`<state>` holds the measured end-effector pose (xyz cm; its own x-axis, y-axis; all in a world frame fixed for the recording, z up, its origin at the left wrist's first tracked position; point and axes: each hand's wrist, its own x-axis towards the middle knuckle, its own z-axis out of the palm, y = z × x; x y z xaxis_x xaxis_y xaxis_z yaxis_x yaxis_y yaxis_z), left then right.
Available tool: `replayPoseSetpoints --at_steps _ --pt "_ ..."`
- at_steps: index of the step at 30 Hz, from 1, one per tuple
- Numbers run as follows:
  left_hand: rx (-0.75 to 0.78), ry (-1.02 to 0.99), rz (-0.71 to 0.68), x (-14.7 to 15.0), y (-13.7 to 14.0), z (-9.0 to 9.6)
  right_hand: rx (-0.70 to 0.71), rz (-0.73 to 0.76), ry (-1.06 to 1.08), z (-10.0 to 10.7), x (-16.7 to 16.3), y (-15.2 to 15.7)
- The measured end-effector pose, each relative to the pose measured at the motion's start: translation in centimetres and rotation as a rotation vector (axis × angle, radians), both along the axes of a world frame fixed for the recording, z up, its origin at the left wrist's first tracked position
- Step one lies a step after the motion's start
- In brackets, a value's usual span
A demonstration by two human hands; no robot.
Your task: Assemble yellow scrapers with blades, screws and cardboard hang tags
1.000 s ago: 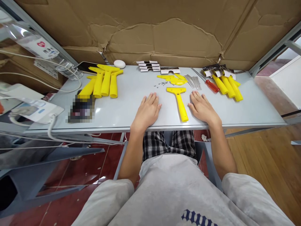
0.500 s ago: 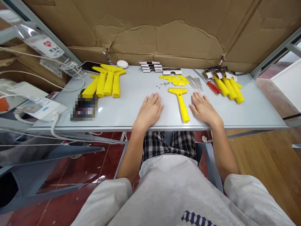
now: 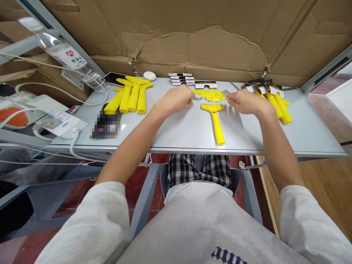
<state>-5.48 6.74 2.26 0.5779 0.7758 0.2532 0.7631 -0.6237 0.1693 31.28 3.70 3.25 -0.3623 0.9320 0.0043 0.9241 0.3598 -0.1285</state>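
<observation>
Your left grip (image 3: pixel 180 98) is at the screws (image 3: pixel 197 99), your right grip (image 3: pixel 245 101) at a blade (image 3: pixel 225 92); whether either is clamped, I cannot tell. The scraper (image 3: pixel 216 123) lies between them, nearer you, probably within reach of both.

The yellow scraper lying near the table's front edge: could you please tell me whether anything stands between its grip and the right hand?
Nothing visible does: between the right hand and the grip, only bare tabletop shows.
</observation>
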Motion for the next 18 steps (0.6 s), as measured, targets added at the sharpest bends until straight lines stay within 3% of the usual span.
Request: replayPoseSetpoints --at_steps 4,11,18 --pt "-0.011 0.022 -0.044 -0.5 2.9 -1.0 0.077 0.012 0.094 -0.3 -0.7 3.0" --pt "-0.015 0.105 -0.032 -1.5 2.6 -1.6 0.052 0.013 0.174 -1.0 -1.9 2.1" --pt "-0.070 0.030 -0.063 -2.3 3.0 -2.4 0.095 0.040 0.222 -2.0 -1.6 2.5"
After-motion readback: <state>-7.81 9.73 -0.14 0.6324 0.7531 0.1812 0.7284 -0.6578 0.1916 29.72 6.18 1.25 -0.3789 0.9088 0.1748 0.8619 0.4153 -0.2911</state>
